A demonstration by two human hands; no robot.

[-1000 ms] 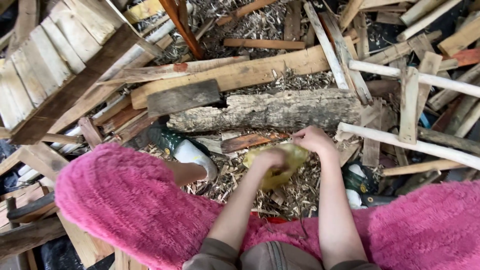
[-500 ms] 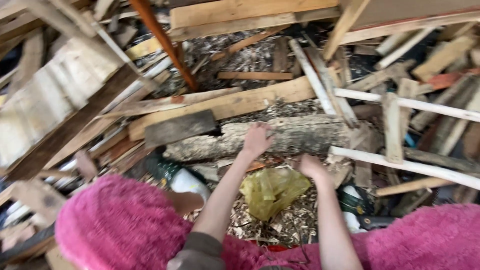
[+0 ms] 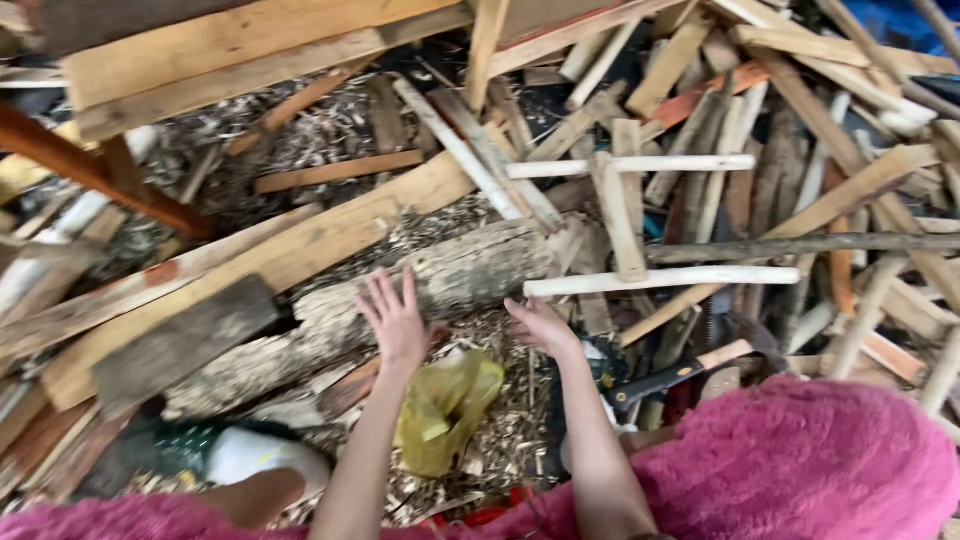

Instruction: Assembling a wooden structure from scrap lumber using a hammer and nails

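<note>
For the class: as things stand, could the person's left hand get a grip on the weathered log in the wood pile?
Probably yes. The left hand is open, fingers spread, already resting against the log, and nothing lies between them. The yellow bag lies nearer the person, out of the way.

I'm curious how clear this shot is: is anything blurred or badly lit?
Head view: even, soft light, no glare or hard shadows. The left hand and right hand on the log look slightly smeared; the planks at the top and left edges are softer still; the pink fabric is fairly sharp.

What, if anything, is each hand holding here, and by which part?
Nothing is held. The left hand lies spread, palm down, on the rough log; the right hand is open just short of the log's end, above the yellow bag.
</note>
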